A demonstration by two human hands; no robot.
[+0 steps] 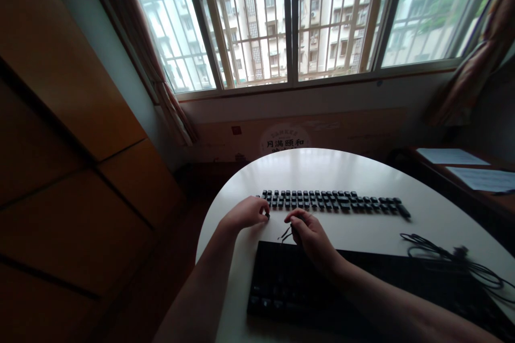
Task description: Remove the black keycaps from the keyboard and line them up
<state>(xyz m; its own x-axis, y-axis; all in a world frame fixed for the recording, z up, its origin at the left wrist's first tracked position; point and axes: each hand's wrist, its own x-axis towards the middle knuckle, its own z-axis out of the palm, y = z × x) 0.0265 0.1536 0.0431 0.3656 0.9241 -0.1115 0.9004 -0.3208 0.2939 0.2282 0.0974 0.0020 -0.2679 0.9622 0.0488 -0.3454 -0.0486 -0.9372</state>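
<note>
My left hand point(247, 211) is closed at the left end of the rows of keycaps, its fingertips pinching a small black keycap point(267, 216) just above the table. My right hand point(309, 229) grips a thin wire keycap puller point(285, 235), whose two prongs point left and down over the far edge of the keyboard. Beneath that hand and forearm lies the black keyboard point(298, 278); some keycaps show along its near left part, while the right arm hides much of its middle. Loose black keycaps point(322, 201) stand in rows beyond both hands.
A coiled black cable point(454, 260) lies on the right of the round white table point(317, 163). Past the table's right side, papers point(478, 178) rest on a dark surface. A wooden cabinet point(60, 182) stands at left, and a barred window point(292, 27) is ahead.
</note>
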